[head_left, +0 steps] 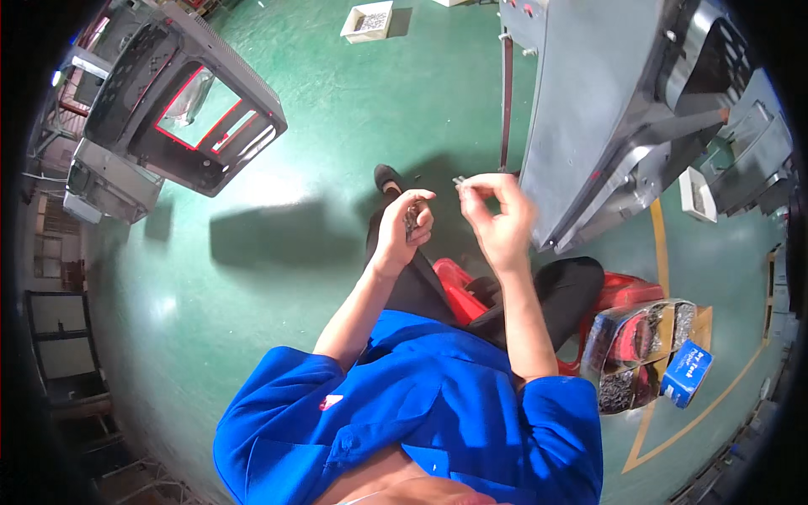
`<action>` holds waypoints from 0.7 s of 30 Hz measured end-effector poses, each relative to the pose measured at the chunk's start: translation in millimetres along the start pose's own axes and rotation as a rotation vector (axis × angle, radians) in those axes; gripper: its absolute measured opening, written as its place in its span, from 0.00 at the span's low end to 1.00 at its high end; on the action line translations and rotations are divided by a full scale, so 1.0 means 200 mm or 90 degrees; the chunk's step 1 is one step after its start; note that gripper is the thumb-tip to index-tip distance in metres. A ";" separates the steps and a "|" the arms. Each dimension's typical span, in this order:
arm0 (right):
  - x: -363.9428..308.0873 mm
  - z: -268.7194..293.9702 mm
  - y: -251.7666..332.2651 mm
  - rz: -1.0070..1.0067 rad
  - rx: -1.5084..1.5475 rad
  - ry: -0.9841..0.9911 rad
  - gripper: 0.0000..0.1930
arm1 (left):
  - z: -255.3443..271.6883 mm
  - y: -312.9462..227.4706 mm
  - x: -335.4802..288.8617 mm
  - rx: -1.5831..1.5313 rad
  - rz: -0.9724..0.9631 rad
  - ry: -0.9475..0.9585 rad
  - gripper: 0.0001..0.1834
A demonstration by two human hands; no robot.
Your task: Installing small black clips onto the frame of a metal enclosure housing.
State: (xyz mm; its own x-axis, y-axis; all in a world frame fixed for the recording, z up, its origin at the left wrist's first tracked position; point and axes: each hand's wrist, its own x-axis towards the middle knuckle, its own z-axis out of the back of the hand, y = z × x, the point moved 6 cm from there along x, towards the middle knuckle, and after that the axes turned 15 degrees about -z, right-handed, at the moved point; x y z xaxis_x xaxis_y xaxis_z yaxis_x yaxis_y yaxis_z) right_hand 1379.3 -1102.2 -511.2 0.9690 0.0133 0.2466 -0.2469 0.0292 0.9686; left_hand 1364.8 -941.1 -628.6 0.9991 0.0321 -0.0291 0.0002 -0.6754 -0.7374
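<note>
My left hand (401, 234) is curled around several small dark metal pieces (411, 222), which look like screws; its index finger points toward the other hand. To the right, my right hand (502, 210) pinches a small silvery metal piece (459, 181) between thumb and fingertips, too small to name surely. A short gap separates the two hands, both held above my lap. Just beyond my right hand stands a large grey metal housing (581, 109), its lower edge close to my fingers.
A red stool (459, 290) is under me. At my right sits a compartmented container (593, 345) of small hardware, with a blue carton (687, 374) on its edge. A dark frame with a red-edged opening (244, 160) stands far left. White bins (364, 36) (697, 195) rest on the green floor.
</note>
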 end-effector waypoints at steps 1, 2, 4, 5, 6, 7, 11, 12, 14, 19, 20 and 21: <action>-0.04 0.13 0.09 0.070 -0.023 -0.088 0.06 | -0.02 0.04 -0.03 -0.012 0.022 -0.021 0.13; -0.07 0.20 0.17 0.139 -0.052 -0.179 0.06 | -0.01 0.04 -0.03 -0.028 0.031 -0.010 0.13; -0.11 0.38 0.19 0.176 -0.119 -0.347 0.07 | 0.00 0.06 -0.05 -0.062 0.039 0.002 0.12; -0.12 0.44 0.24 0.235 -0.202 -0.395 0.08 | -0.02 0.08 -0.05 -0.057 0.045 0.014 0.12; -0.12 0.48 0.28 0.295 -0.285 -0.439 0.08 | -0.04 0.09 -0.06 -0.052 0.053 0.010 0.11; -0.10 0.49 0.28 0.303 -0.331 -0.445 0.09 | -0.06 0.09 -0.05 -0.037 0.057 0.005 0.11; -0.01 0.46 0.24 0.336 -0.418 -0.435 0.11 | -0.10 0.09 -0.03 -0.020 0.050 0.014 0.10; 0.01 0.43 0.25 0.345 -0.433 -0.422 0.11 | -0.11 0.08 -0.03 -0.021 0.047 0.012 0.10; 0.05 0.39 0.25 0.351 -0.416 -0.390 0.12 | -0.11 0.04 -0.01 0.003 0.046 0.012 0.10; 0.17 0.33 0.24 0.372 -0.417 -0.351 0.11 | -0.14 -0.05 0.04 0.068 0.059 0.023 0.13; 0.20 0.31 0.23 0.371 -0.421 -0.359 0.11 | -0.15 -0.06 0.06 0.085 0.066 0.029 0.14; 0.23 0.28 0.25 0.399 -0.437 -0.364 0.11 | -0.16 -0.07 0.08 0.100 0.072 0.038 0.16</action>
State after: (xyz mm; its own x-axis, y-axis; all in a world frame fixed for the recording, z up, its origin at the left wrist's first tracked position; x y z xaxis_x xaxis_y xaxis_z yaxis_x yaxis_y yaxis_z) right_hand 1411.1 -1156.9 -449.4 0.4852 -0.2415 0.8404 -0.4765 0.7328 0.4857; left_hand 1381.7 -954.4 -597.7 0.9931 -0.0841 -0.0813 -0.1143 -0.5485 -0.8283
